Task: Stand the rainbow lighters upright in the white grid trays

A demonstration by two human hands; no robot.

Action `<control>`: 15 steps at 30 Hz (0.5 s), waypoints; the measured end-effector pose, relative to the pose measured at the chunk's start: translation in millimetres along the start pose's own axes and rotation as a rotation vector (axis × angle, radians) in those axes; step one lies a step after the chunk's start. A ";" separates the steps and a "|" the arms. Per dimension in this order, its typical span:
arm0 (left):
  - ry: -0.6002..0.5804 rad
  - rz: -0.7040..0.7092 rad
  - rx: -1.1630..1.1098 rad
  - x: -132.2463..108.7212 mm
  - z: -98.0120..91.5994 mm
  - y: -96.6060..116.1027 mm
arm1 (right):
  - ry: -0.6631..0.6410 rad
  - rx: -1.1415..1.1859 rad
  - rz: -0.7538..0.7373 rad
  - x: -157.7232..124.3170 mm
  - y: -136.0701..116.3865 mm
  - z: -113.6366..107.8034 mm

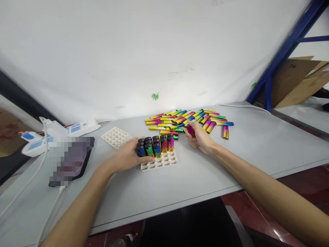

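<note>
Several shiny multicoloured lighters with black tops stand upright in the back rows of a white tray with holes. The front rows of holes are bare. My left hand wraps around the left end of this group, thumb in front and fingers behind, partly hidden by the lighters. To the right of the tray, my right hand is closed on a magenta lighter, mostly covered by the fingers. Just behind it lies a loose pile of lighters in yellow, red, green, blue and pink.
A second white holed tray lies flat at the left. Farther left are a phone with a cable plugged in and white power strips. A white wall rises behind the grey table. Cardboard boxes stand beyond a blue frame.
</note>
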State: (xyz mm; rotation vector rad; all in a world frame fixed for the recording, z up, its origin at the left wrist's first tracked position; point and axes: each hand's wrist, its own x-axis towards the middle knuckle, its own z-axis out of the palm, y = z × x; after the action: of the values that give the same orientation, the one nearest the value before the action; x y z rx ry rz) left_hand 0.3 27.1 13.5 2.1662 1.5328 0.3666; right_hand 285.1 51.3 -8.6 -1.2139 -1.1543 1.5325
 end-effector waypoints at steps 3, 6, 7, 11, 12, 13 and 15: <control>-0.003 -0.004 -0.006 0.0 -0.1 0.1 | -0.007 -0.010 0.000 0.7 0.6 -0.4; -0.004 -0.003 0.007 0.2 0.5 -0.6 | -0.001 -0.016 -0.006 2.2 1.7 -1.3; 0.000 -0.008 0.015 0.3 0.7 -0.9 | 0.003 -0.020 -0.011 2.5 2.1 -1.5; 0.007 -0.022 0.021 0.7 1.1 -0.7 | 0.007 -0.055 -0.031 1.9 3.0 -0.4; 0.006 -0.015 0.015 0.7 1.1 -0.5 | 0.012 -0.066 -0.028 1.7 3.3 0.0; 0.005 -0.008 0.009 0.8 1.0 -0.2 | 0.021 -0.076 -0.027 1.5 3.6 0.3; 0.003 -0.006 -0.001 0.7 0.7 0.4 | 0.032 -0.094 -0.038 1.8 4.5 0.4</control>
State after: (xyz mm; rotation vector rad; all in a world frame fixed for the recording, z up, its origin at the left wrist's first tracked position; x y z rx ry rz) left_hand 1.2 27.5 13.0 2.1608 1.5399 0.3691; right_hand 284.0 52.0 -13.3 -1.2663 -1.2334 1.4397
